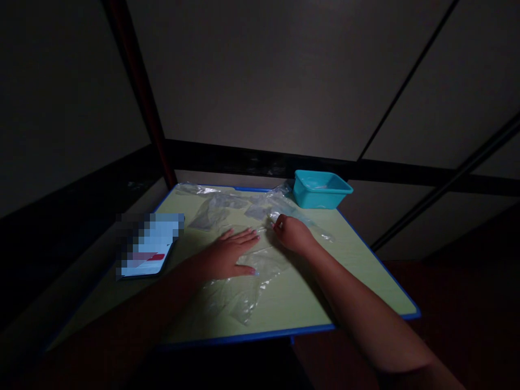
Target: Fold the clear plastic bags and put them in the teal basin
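A clear plastic bag lies spread over the middle of the table, its crumpled lower end near the front edge. Pressing flat on it is my left hand, fingers stretched and thumb apart. My right hand is closed in a pinch at the bag's upper right part, and thin clear plastic shows at its fingertips. Just beyond both hands, more crumpled clear plastic bags lie across the far half of the table. Where one bag ends and another begins is hard to make out.
The small pale green table has a blue edge. At its far right corner stands a turquoise plastic basket with something clear inside. A phone or tablet with a lit, partly blurred screen lies at the left edge. Dark panelled walls stand behind.
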Tool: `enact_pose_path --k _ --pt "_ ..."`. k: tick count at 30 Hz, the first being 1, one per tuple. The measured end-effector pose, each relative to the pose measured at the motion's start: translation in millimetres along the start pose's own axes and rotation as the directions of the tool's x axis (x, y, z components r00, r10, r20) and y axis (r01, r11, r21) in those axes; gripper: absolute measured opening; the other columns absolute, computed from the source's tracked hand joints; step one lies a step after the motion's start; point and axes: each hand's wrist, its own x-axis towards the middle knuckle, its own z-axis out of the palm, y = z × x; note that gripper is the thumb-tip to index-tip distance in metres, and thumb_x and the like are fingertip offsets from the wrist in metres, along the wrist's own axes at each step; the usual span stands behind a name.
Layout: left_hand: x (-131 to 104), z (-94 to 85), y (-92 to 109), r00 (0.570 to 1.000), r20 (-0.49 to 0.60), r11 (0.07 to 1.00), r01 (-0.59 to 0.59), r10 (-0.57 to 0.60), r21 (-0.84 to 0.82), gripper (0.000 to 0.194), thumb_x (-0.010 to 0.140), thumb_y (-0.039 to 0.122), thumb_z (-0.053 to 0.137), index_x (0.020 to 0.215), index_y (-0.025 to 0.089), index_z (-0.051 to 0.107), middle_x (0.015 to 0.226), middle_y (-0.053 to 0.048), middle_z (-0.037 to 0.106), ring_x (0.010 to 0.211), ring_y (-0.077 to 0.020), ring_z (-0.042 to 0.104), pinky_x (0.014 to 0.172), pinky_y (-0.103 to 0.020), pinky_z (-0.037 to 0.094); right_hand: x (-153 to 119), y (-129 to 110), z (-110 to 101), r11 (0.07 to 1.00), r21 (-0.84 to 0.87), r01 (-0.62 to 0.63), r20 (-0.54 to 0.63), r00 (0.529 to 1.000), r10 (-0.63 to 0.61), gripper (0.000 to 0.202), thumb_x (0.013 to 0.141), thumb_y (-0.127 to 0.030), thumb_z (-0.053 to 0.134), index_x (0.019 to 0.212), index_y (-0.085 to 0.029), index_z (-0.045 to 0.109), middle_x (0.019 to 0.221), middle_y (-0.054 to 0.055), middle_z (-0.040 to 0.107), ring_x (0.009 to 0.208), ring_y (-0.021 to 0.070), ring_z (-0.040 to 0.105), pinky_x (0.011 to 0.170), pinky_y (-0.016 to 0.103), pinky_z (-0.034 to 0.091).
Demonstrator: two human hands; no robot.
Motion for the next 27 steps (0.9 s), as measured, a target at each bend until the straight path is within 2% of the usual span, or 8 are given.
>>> enact_pose_path --k 5,8,10,13,18,20,23,27 --pt "-1 -2.4 0 0.995 0.091 0.999 0.033 -0.033 -0.002 0.091 0.067 0.06 0.063 0.143 0.026 0.024 0.15 -0.012 0.016 0.138 -0.0283 0.015 0.108 -0.051 0.004 1 -3 3 0.975 0.087 0.207 -0.121 0.973 -0.196 0.027 0.088 -0.026 0.04 0.1 -0.013 0.061 0.099 0.013 0.063 0.09 0.0188 0.057 0.077 0.026 0.04" --pt "-1 -2.8 0 0.995 0.095 1.0 0.018 -0.018 0.002 0.098 0.062 0.062 0.066 0.143 0.028 0.022 0.151 -0.012 0.015 0.138 -0.0294 0.014 0.108 -0.052 0.001 -3 -5 7 0.925 0.119 0.362 -0.044 0.932 -0.359 0.036 0.089 -0.027 0.038 0.116 -0.012 0.056 0.119 0.015 0.057 0.111 0.021 0.05 0.093 0.031 0.036" --pt "-1 -0.6 -1 0.996 0.091 1.0 0.018 -0.019 0.011 0.101 0.06 0.064 0.066 0.143 0.028 0.021 0.151 -0.012 0.014 0.138 -0.0302 0.013 0.108 -0.052 -0.002 -8 -6 10 0.909 0.091 0.406 0.074 0.908 -0.413 0.049 0.09 -0.035 0.036 0.133 -0.012 0.043 0.141 0.016 0.038 0.13 0.0247 0.032 0.103 0.04 0.027" --pt "-2 3.4 -4 0.996 0.079 0.999 0.037 -0.038 0.017 0.106 0.056 0.068 0.066 0.144 0.027 0.02 0.151 -0.013 0.014 0.138 -0.0318 0.011 0.107 -0.053 -0.005 -15 -8 15 0.928 0.011 0.374 0.254 0.896 -0.364 0.067 0.091 -0.05 0.026 0.145 -0.012 0.018 0.152 0.012 0.01 0.14 0.0266 0.003 0.107 0.053 0.011" --pt "1 0.2 -7 0.992 -0.099 0.997 0.081 -0.08 0.004 0.075 0.071 0.06 0.06 0.135 0.027 0.04 0.147 -0.012 0.029 0.135 -0.0309 0.022 0.108 -0.051 0.007 -16 -9 12 0.957 -0.054 0.283 0.3 0.919 -0.255 0.075 0.089 -0.057 0.017 0.146 -0.01 0.006 0.151 0.01 -0.005 0.139 0.0251 -0.008 0.107 0.057 0.002" --pt "4 -5.0 -10 0.963 -0.252 0.994 0.106 -0.101 0.01 0.055 0.079 0.05 0.055 0.126 0.022 0.051 0.136 -0.012 0.045 0.127 -0.0286 0.034 0.105 -0.044 0.02 -15 -9 9 0.955 -0.044 0.293 0.332 0.906 -0.262 0.077 0.088 -0.06 0.02 0.146 -0.012 0.003 0.151 0.01 -0.009 0.139 0.0258 -0.009 0.106 0.058 0.003" --pt "8 -12.7 -18 0.869 -0.439 0.962 0.272 -0.229 0.037 0.037 0.08 0.039 0.056 0.11 0.017 0.059 0.112 -0.011 0.057 0.112 -0.0279 0.044 0.095 -0.039 0.033 -17 -11 5 0.933 -0.005 0.36 0.399 0.856 -0.328 0.084 0.083 -0.067 0.029 0.146 -0.02 0.002 0.15 0.008 -0.013 0.138 0.0284 -0.013 0.104 0.061 0.001" --pt "6 -18.4 -31 0.782 -0.483 0.873 0.482 -0.394 0.069 0.029 0.073 0.036 0.063 0.096 0.019 0.062 0.101 -0.009 0.058 0.105 -0.0297 0.045 0.089 -0.04 0.034 -25 -17 2 0.896 0.062 0.44 0.457 0.785 -0.417 0.093 0.075 -0.071 0.042 0.145 -0.028 -0.001 0.15 0.006 -0.016 0.137 0.0315 -0.014 0.104 0.061 -0.001"
